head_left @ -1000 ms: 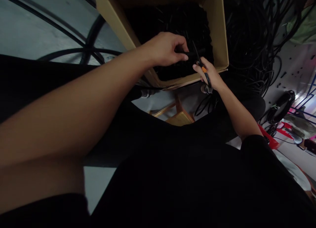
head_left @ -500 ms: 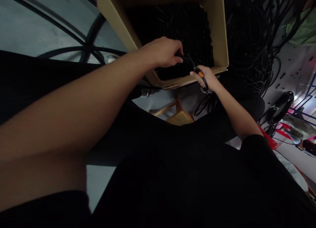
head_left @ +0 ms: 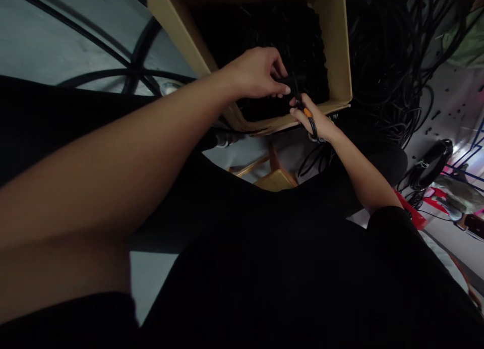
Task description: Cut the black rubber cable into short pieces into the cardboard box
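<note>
Over an open cardboard box (head_left: 336, 46) holding black cables (head_left: 287, 31), the left hand (head_left: 257, 74) is pinching a black cable piece (head_left: 293, 80). Just beside it, the right hand (head_left: 319, 124) is gripping orange-handled scissors (head_left: 307, 114).

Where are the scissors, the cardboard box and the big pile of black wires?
scissors (head_left: 307, 113), head view, on the orange part of the handle.
cardboard box (head_left: 336, 41), head view, on its right wall.
pile of black wires (head_left: 381, 61), head view, on the tangle right of the box.
</note>
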The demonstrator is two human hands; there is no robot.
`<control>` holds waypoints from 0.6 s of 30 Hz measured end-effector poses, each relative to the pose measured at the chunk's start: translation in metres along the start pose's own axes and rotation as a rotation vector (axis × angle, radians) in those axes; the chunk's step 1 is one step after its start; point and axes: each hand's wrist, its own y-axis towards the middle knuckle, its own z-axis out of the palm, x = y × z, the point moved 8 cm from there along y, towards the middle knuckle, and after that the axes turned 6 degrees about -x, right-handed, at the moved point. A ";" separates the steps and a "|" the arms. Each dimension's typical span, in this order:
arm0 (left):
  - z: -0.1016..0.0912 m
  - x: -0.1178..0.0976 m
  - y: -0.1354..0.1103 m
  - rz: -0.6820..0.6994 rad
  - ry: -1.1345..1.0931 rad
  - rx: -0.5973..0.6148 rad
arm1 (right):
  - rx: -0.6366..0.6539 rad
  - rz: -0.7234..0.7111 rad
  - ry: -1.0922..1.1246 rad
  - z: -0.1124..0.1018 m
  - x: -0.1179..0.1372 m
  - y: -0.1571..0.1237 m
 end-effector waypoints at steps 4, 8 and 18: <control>0.010 0.000 -0.003 -0.038 -0.072 0.055 | -0.014 -0.052 0.004 -0.001 0.004 0.004; 0.014 0.002 -0.003 -0.060 -0.097 0.061 | -0.018 -0.080 -0.029 -0.002 0.009 0.005; 0.003 -0.010 -0.009 0.027 -0.085 0.019 | -0.054 0.001 -0.085 -0.013 0.022 0.002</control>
